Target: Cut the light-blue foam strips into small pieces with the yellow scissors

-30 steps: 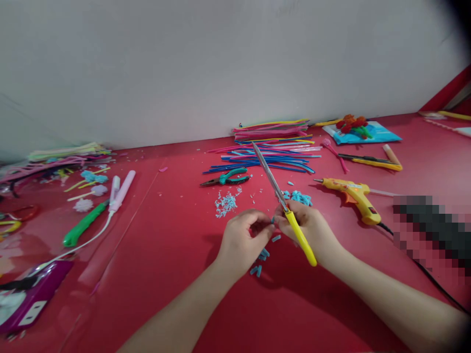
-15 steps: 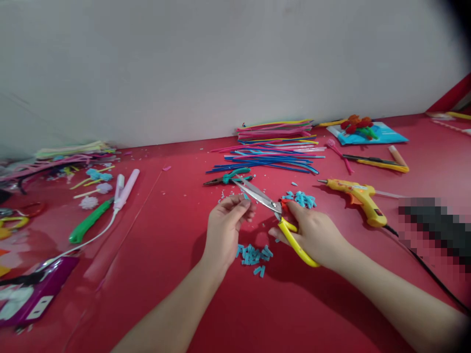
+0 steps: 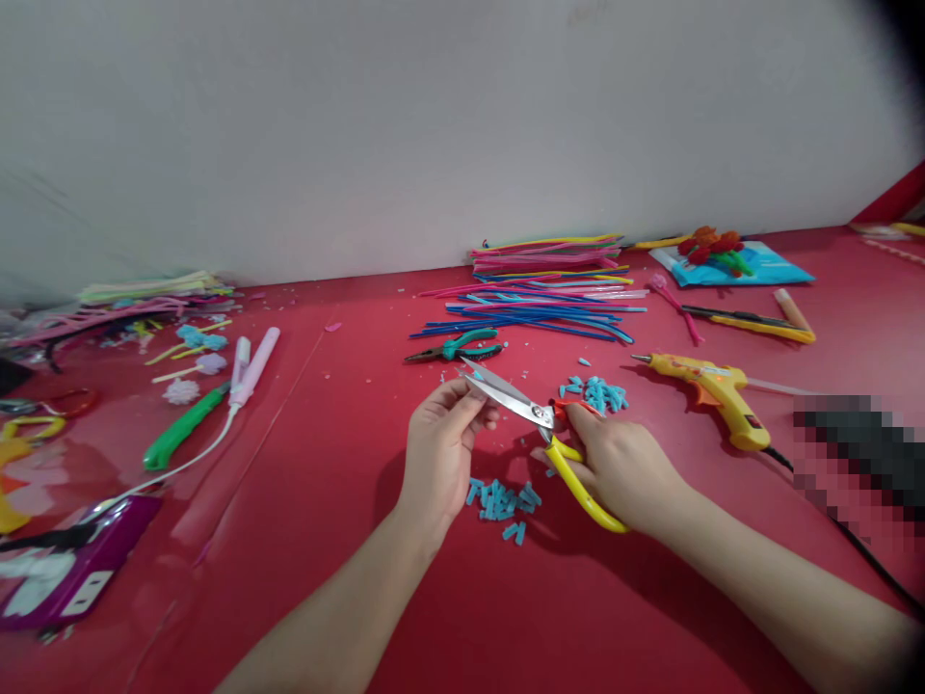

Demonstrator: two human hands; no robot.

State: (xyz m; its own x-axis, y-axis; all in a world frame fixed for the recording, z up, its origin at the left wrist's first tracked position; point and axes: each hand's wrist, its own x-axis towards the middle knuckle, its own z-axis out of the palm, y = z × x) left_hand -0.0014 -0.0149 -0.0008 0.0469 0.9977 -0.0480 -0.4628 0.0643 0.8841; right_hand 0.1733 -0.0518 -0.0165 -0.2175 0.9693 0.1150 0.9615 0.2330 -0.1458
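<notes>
On a broad red table (image 3: pixel 339 482) pushed up against a plain grey wall (image 3: pixel 405 145), two bare hands work near the middle. The tabletop is smooth and slightly shiny, with small scraps scattered over it. Along the wall lie colourful sticks (image 3: pixel 535 318), mostly pink and blue, and in front of them a pair of pliers (image 3: pixel 462 347) with teal handles. To the right are a yellow glue gun (image 3: pixel 712 381) and a blue packet (image 3: pixel 777 265) with red and orange flowers (image 3: pixel 712 246) on top. To the left are a pink wand (image 3: pixel 255 368), a green handle (image 3: pixel 184 429) and a purple case (image 3: pixel 112 564).

The left hand (image 3: pixel 448 439) is nearly closed, thumb and fingertips pinching a small blue piece (image 3: pixel 477 377), mostly hidden. The right hand (image 3: pixel 618 467) is curled around the scissors (image 3: pixel 536 414), whose slightly parted blades reach across the left fingertips. One heap of blue pieces (image 3: pixel 498 501) lies on the table just below and between the hands; a second blue heap (image 3: pixel 605 395) lies beyond the right hand.

One second ago the fingers of both hands met and the scissors pointed away, blades together. Now the hands are apart, the blades have swung left, and the nearer heap shows more fully.
</notes>
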